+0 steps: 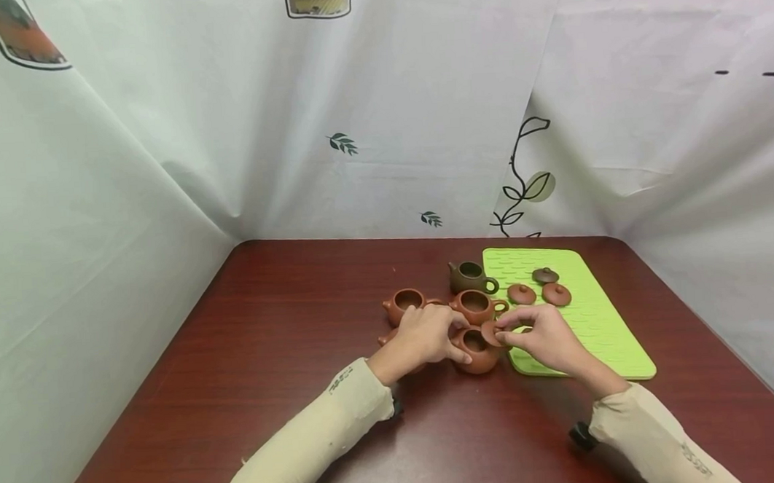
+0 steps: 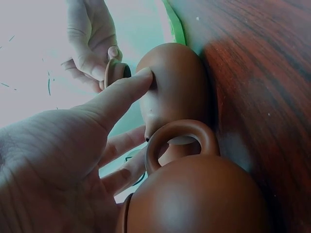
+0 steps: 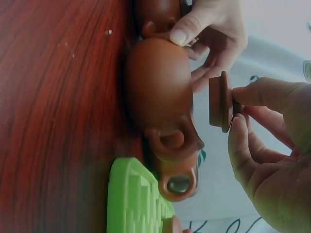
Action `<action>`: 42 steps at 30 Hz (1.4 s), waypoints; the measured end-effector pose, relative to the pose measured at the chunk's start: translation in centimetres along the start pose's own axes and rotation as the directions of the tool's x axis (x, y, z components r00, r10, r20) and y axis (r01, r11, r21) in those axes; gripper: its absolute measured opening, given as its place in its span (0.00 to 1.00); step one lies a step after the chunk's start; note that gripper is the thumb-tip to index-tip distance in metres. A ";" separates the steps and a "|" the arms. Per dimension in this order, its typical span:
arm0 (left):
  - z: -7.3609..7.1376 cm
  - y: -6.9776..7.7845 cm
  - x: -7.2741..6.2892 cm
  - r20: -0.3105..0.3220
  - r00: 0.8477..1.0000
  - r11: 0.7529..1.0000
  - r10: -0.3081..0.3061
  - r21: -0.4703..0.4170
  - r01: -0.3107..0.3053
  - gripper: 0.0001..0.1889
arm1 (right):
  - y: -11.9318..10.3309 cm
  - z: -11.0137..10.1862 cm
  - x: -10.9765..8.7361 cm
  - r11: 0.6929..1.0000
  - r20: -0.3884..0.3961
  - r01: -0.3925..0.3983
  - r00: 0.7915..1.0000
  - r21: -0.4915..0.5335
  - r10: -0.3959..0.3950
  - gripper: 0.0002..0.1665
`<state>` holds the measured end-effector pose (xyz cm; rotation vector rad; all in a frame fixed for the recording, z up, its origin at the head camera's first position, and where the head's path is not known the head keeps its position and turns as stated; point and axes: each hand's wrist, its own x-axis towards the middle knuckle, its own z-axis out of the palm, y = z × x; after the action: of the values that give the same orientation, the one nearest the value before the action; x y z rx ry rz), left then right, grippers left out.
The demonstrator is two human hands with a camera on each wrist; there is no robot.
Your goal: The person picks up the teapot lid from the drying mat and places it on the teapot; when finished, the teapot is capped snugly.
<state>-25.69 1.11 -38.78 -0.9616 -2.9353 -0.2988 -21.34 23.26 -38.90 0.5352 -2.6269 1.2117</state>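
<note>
In the head view, a reddish-brown clay teapot stands uncovered at the front of a cluster. My left hand steadies it, the thumb pressing its side and the fingers reaching round the other side. Between thumb and fingertips, my right hand pinches a teapot lid by its knob. The lid is tilted on edge in the right wrist view, apart from the teapot and close to its opening. Another reddish teapot sits under the left hand, its handle toward the held teapot.
Behind stand two more reddish teapots and a dark green teapot, all uncovered. A green mat on the right bears two reddish lids and a dark lid. White cloth hangs behind the table.
</note>
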 end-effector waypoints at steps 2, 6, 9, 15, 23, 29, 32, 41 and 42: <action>0.0 0.0 0.0 0.003 1.000 1.000 -0.002 -0.001 0.002 0.28 | 0.0 0.3 0.2 1.000 0.008 0.008 1.000 0.015 -0.008 0.06; 0.0 0.0 0.1 0.005 1.000 1.000 0.001 0.001 -0.001 0.28 | -0.1 0.8 0.4 0.999 0.018 0.020 1.000 0.032 -0.020 0.05; 0.0 0.0 0.1 0.006 1.000 1.000 0.000 0.003 0.000 0.29 | -0.3 1.1 0.5 0.999 0.025 0.026 0.999 0.034 -0.027 0.04; 0.0 0.0 0.1 0.008 1.000 1.000 -0.002 0.006 0.002 0.29 | -0.2 1.7 0.7 1.000 0.037 0.012 0.999 0.007 -0.012 0.04; 0.1 0.0 0.1 0.008 1.000 1.000 -0.003 0.012 0.003 0.30 | 0.2 2.4 0.8 1.000 0.043 0.021 0.999 -0.017 -0.020 0.07; 0.0 0.0 0.1 0.008 1.000 1.000 -0.010 0.017 0.010 0.30 | 0.3 2.7 0.9 0.999 0.039 0.034 0.999 -0.030 -0.033 0.07; 0.1 -0.1 0.1 0.007 1.000 1.000 -0.008 0.015 0.008 0.31 | 0.3 2.8 1.0 0.999 0.040 0.031 0.999 -0.031 -0.030 0.07; 0.0 0.0 0.1 0.003 1.000 1.000 -0.003 0.020 0.003 0.31 | 0.4 2.9 1.1 0.999 0.043 0.035 0.999 -0.037 -0.033 0.07; 0.0 0.0 0.1 0.003 1.000 1.000 -0.002 0.021 0.002 0.31 | 0.4 2.9 1.1 0.999 0.044 0.038 0.998 -0.035 -0.036 0.07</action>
<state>-25.77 1.16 -38.81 -0.9573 -2.9357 -0.2660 -22.55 21.04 -40.66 0.6073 -2.6573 1.1521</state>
